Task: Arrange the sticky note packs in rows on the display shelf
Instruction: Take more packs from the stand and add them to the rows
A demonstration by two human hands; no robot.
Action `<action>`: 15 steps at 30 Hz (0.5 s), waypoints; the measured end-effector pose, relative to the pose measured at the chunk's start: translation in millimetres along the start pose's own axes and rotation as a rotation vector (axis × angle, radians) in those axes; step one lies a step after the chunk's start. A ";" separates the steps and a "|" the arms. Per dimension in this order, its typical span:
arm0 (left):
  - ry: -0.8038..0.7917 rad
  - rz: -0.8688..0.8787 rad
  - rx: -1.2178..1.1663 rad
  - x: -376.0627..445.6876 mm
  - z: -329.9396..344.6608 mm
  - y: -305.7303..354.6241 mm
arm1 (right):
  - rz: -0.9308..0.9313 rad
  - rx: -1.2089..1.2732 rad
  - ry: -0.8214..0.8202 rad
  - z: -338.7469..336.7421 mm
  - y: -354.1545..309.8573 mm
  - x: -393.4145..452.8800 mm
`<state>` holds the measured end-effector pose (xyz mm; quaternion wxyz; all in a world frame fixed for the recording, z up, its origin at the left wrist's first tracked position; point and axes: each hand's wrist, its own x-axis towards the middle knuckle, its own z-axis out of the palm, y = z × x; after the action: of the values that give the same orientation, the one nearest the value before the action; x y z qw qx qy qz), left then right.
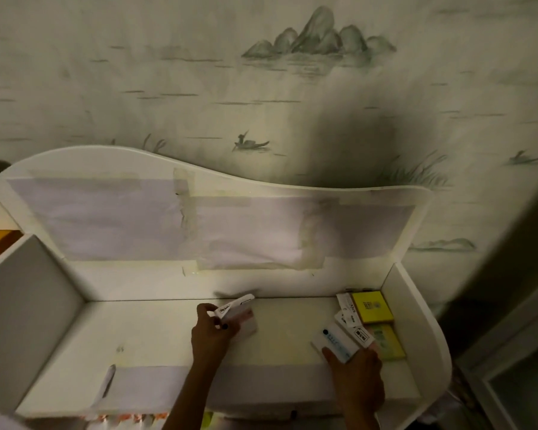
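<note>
My left hand [210, 335] grips a pale pink sticky note pack [241, 315] with a white label, held tilted just above the middle of the white display shelf [156, 330]. My right hand [356, 372] holds a white-wrapped pack [333, 341] near the shelf's right end. Beside it a yellow pack [371, 307] lies in the back right corner, with a pale green pack [387, 341] in front of it. White labelled pack ends [351, 318] overlap their left sides.
The shelf has a curved white back panel [199, 218] covered with taped paper, and upright side walls at left [22, 305] and right [416, 324]. A painted wall [261, 88] rises behind. Orange items [128, 418] show below the front edge.
</note>
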<state>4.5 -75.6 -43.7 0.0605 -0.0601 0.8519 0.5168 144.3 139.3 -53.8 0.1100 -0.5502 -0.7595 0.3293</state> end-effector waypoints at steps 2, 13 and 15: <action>-0.034 0.009 -0.064 -2.5 -3.6 0.5 | -0.026 0.002 -0.010 5.8 3.4 3.2; -0.179 -0.126 -0.461 -26.3 -16.3 17.7 | 0.047 0.064 -0.097 16.1 1.1 19.3; -0.172 -0.128 -0.477 -31.2 -17.6 17.1 | 0.051 -0.030 -0.051 17.2 -5.7 12.2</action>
<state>31.8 -82.1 -15.6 0.1496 -0.0822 0.6923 0.7012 126.4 142.9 -65.7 0.0740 -0.5625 -0.7525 0.3344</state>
